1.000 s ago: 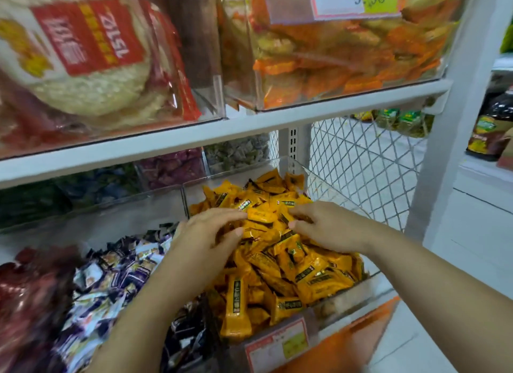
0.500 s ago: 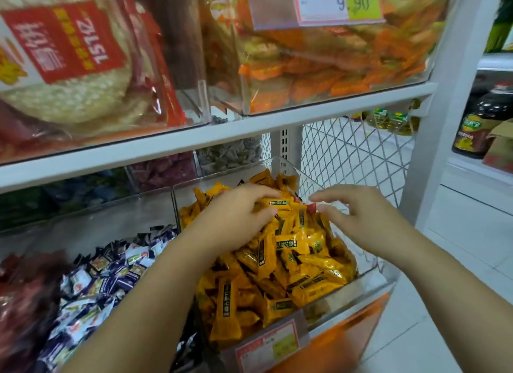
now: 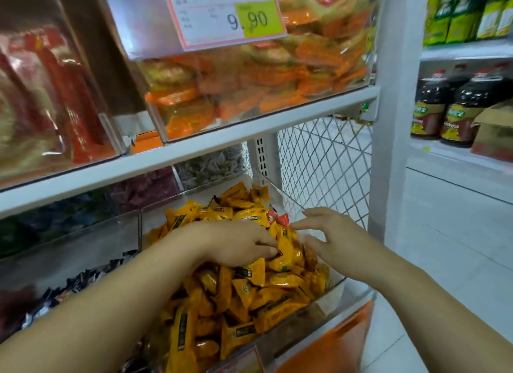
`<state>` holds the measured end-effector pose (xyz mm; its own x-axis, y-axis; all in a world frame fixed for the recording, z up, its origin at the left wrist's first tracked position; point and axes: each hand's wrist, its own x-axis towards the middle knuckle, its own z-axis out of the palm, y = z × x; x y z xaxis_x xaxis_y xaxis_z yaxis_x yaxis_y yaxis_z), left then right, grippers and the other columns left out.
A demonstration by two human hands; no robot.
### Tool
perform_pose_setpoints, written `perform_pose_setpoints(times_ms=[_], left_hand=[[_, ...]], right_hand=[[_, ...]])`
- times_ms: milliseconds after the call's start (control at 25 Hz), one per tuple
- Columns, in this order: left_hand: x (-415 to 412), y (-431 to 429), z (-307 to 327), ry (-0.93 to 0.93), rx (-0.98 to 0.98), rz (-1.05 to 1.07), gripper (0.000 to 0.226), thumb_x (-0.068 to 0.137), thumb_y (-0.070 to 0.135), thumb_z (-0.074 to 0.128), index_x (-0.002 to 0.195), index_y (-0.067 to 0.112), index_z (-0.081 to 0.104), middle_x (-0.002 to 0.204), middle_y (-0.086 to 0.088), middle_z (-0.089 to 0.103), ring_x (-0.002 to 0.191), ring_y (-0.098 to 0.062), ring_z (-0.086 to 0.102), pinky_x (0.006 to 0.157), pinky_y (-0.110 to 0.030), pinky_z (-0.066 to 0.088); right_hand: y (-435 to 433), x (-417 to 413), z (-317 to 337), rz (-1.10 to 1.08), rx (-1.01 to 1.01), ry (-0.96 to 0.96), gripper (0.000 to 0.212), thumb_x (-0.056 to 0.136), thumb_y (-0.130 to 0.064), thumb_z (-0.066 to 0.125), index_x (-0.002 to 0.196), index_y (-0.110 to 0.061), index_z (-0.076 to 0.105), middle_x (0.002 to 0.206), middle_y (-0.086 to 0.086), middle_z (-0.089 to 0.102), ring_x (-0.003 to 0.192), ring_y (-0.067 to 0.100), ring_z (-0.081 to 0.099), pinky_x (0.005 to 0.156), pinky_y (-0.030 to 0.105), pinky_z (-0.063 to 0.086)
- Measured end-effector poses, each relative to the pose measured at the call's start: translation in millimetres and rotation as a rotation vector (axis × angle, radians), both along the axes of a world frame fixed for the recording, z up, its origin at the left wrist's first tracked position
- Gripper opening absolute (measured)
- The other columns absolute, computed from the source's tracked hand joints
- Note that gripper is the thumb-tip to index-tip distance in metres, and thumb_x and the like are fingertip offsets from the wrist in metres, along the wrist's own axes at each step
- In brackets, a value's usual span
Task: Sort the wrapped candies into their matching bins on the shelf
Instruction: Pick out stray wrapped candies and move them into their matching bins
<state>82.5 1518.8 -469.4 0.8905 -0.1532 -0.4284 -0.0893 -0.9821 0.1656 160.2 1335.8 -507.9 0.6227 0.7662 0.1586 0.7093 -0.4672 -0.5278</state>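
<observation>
Atop the clear bin's [image 3: 337, 282] yellow candies [image 3: 249, 289], a red-wrapped candy [image 3: 279, 218] lies just beyond your spread, empty right hand [image 3: 336, 243]; your left hand [image 3: 238, 242] lies on the pile, grip unclear.

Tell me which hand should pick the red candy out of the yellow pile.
Right. The right hand hovers open, fingertips just beside the red candy near the pile's top; the left hand lies lower, resting on the yellow candies.
</observation>
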Motion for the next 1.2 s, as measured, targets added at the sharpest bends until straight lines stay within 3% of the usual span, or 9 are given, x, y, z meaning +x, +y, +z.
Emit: perform_pose_setpoints(times_ms=[80,200,360,440,520,720,840,1000,1200], left_hand=[[-7.1,-2.8,6.2,0.092,-0.030,0.051,0.037,0.101,0.036,0.032,0.120,0.015,0.056,0.124,-0.005,0.056,0.115,-0.022,0.050,0.102,-0.043,0.037],[-14.4,-0.7,15.3,0.103,-0.100,0.138,0.037,0.100,0.038,0.032,0.130,0.026,0.053,0.131,0.006,0.055,0.119,-0.012,0.049,0.105,-0.035,0.037],[8.6,10.7,12.5,-0.354,-0.090,0.271,0.028,0.097,0.028,0.046,0.121,0.025,0.061,0.125,0.009,0.059,0.114,-0.009,0.053,0.098,-0.024,0.039],[23.8,9.1,2.3,-0.445,-0.029,0.284,0.027,0.095,0.023,0.050,0.121,0.022,0.060,0.125,0.006,0.058,0.112,-0.011,0.053,0.092,-0.021,0.038],[36.3,14.0,-12.7,-0.405,0.044,0.234,0.027,0.091,0.027,0.057,0.118,0.024,0.061,0.122,0.005,0.059,0.110,-0.012,0.054,0.094,-0.026,0.041],[27.6,33.3,-11.3,-0.311,0.084,0.229,0.002,0.085,0.034,0.062,0.086,0.036,0.064,0.097,0.012,0.065,0.090,-0.008,0.058,0.086,-0.037,0.049],[13.7,30.9,-5.6,-0.243,0.206,0.158,0.011,0.089,0.031,0.059,0.092,0.028,0.069,0.096,0.014,0.064,0.089,-0.008,0.058,0.084,-0.034,0.048],[-6.1,35.8,6.6,-0.139,0.182,0.146,0.017,0.092,0.029,0.056,0.091,0.021,0.070,0.092,0.008,0.065,0.086,-0.011,0.059,0.083,-0.032,0.047],[3.0,14.1,18.2,-0.233,0.076,0.200,0.031,0.096,0.027,0.048,0.125,0.024,0.058,0.127,0.007,0.057,0.113,-0.010,0.053,0.098,-0.026,0.040]], right_hand=[[0.4,-3.6,1.4,0.039,-0.029,0.052,0.034,0.092,-0.046,0.046,0.125,-0.041,0.055,0.149,-0.003,0.029,0.138,0.013,0.026,0.110,0.034,0.027],[0.8,-7.6,3.4,0.079,-0.042,0.109,0.036,0.087,-0.056,0.048,0.119,-0.043,0.059,0.147,-0.001,0.029,0.139,0.010,0.021,0.108,0.035,0.028],[2.3,-5.6,4.7,0.101,-0.047,0.141,0.031,0.083,-0.057,0.052,0.105,-0.041,0.067,0.145,0.000,0.034,0.139,0.007,0.021,0.108,0.035,0.030],[2.0,-5.5,5.5,0.101,-0.044,0.149,0.029,0.083,-0.056,0.053,0.100,-0.038,0.070,0.144,0.000,0.035,0.138,0.006,0.021,0.106,0.032,0.029],[0.8,-6.2,5.3,0.099,-0.032,0.146,0.027,0.083,-0.055,0.055,0.099,-0.038,0.070,0.144,0.000,0.034,0.138,0.006,0.021,0.104,0.031,0.029],[-1.4,-4.7,3.1,0.112,-0.030,0.152,0.027,0.081,-0.054,0.058,0.100,-0.039,0.070,0.142,-0.001,0.037,0.138,0.005,0.023,0.105,0.030,0.030],[-4.8,-4.9,5.9,0.120,-0.020,0.181,0.027,0.083,-0.052,0.057,0.103,-0.038,0.069,0.142,-0.003,0.038,0.137,0.002,0.022,0.102,0.023,0.025],[-8.7,-3.9,6.5,0.094,-0.025,0.178,0.034,0.083,-0.053,0.057,0.111,-0.037,0.066,0.146,-0.006,0.034,0.137,0.005,0.024,0.106,0.027,0.025],[0.5,-6.7,8.9,0.042,0.088,0.136,0.039,0.081,-0.055,0.056,0.116,-0.037,0.063,0.140,-0.007,0.038,0.130,0.007,0.034,0.093,0.021,0.029]])
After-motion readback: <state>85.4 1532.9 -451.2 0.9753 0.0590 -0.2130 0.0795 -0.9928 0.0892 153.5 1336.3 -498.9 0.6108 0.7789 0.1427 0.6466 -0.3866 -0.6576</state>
